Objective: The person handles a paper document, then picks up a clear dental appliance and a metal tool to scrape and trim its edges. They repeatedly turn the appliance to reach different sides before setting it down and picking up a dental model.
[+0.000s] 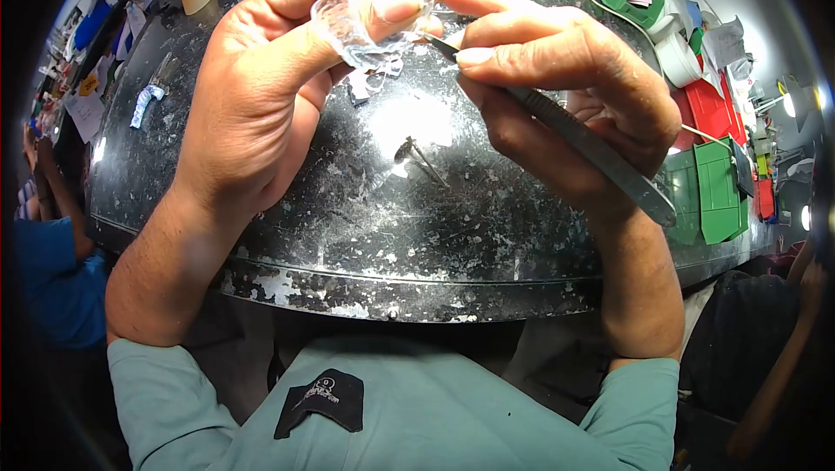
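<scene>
Clear arch-shaped piece [343,36] is held up over your black, paint-flecked worktable [348,232], on which a small metal shaft-tool [426,161] lies under a bright glare, a blue-and-white curved piece [146,104] sits to the left, and a green tray [720,188] stands at the right. Your left hand [261,80] pinches the clear piece between thumb and fingers; your right hand [565,80] pinches a scalpel-like knife [600,153] pen-fashion, tip near its edge, contact unclear. It looks transparent, glossy and ridged, partly covered by your thumb.
</scene>
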`<state>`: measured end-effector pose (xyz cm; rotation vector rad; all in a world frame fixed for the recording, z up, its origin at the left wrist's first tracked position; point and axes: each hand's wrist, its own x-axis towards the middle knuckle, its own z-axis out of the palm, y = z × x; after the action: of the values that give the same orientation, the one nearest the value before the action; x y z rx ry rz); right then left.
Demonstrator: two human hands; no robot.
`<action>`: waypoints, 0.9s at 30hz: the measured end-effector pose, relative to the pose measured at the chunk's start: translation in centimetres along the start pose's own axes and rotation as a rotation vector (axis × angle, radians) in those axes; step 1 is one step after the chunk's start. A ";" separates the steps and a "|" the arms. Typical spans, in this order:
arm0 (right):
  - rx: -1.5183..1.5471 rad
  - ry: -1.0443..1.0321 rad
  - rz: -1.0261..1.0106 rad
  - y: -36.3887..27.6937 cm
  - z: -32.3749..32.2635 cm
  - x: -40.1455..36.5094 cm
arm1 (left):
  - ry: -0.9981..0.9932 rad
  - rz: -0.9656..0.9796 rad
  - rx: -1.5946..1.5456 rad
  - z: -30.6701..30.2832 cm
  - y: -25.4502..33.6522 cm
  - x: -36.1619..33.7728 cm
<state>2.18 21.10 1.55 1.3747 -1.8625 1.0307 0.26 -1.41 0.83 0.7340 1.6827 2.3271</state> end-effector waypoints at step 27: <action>0.162 0.079 0.101 0.4 0.8 -0.1 | -0.046 0.023 -0.019 -0.1 0.0 0.1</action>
<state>1.79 20.54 0.99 1.3207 -1.8397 1.2923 0.12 -1.46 0.81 0.8015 1.6396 2.3190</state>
